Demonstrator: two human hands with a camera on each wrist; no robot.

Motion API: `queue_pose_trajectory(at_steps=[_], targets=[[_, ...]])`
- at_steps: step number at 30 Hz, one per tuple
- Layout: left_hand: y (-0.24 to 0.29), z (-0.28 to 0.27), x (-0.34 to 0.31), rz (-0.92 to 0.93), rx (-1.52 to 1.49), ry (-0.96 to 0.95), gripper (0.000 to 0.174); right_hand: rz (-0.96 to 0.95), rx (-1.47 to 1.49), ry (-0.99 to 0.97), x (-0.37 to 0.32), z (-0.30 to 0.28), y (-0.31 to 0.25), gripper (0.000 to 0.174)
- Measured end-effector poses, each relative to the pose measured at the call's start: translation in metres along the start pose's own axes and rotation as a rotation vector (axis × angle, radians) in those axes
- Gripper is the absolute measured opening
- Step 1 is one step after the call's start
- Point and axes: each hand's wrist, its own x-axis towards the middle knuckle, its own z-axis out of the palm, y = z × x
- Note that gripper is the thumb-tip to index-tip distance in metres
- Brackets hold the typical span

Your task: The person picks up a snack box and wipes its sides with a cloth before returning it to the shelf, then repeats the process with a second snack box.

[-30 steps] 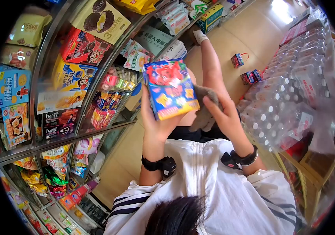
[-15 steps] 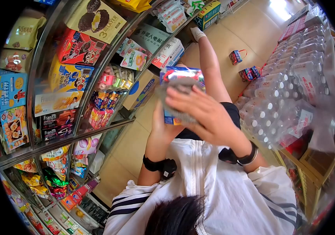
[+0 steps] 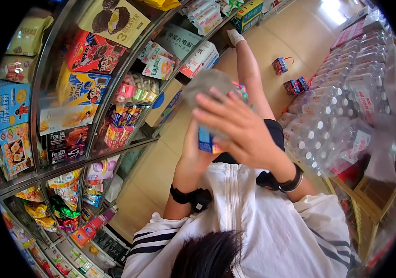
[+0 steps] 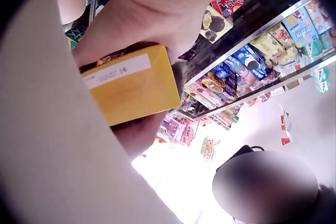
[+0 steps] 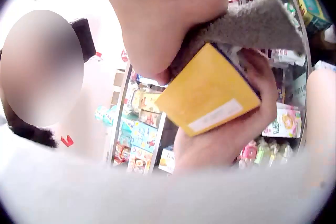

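The box is up in front of your chest, over the aisle floor, betw. the shelf rack on your left & the packs of bottled water on your right. From the head view only its blue lower corner shows. The rest is covered by the grey cloth. Both wrist views show its plain yellow end w/ a white label strip.

Your left hand grips the box from behind & below. The fingers are curled round the edge and the palm is under it. In the right wrist view the same hand wraps the box's underside.

Your right hand lies flat on the cloth, fingers spread & straight, pressing it against the box front. The cloth sticks out past the fingertips at the top, and a corner of it drapes over the box edge.

The rack is packed w/ snack cartons & bags, approx. level w/ the box. Two small boxes w/ handles sit on the floor further down the aisle, well apart from your hands.
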Motion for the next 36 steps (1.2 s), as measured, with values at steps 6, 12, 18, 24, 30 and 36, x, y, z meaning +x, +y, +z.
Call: queue_pose_trajectory(at_steps=[6, 12, 18, 24, 30, 36], targets=[[0.005, -0.047, 0.03, -0.024, -0.458, -0.54, 0.071, -0.075, 0.129, -0.124, -0.017, 0.021, -0.008, 0.056], [0.016, -0.006, 0.009, 0.067, -0.108, 0.056, 0.062, 0.053, 0.129, -0.035, -0.017, 0.009, 0.005, 0.062], [0.02, -0.002, 0.0, 0.025, 0.038, -0.066, 0.057, 0.299, 0.44, 0.378, -0.015, 0.012, 0.04, 0.044], [0.019, -0.002, -0.003, 0.091, 0.137, -0.151, 0.059, 0.525, 0.834, 0.693, -0.025, 0.002, 0.034, 0.038], [0.008, 0.006, 0.011, 0.204, 0.369, -0.057, 0.061, 0.061, 0.456, 0.39, -0.026, -0.008, 0.007, 0.038], [0.009, 0.002, 0.018, 0.3, 0.312, -0.061, 0.056, 0.091, 0.314, 0.397, -0.018, 0.0, 0.007, 0.044]])
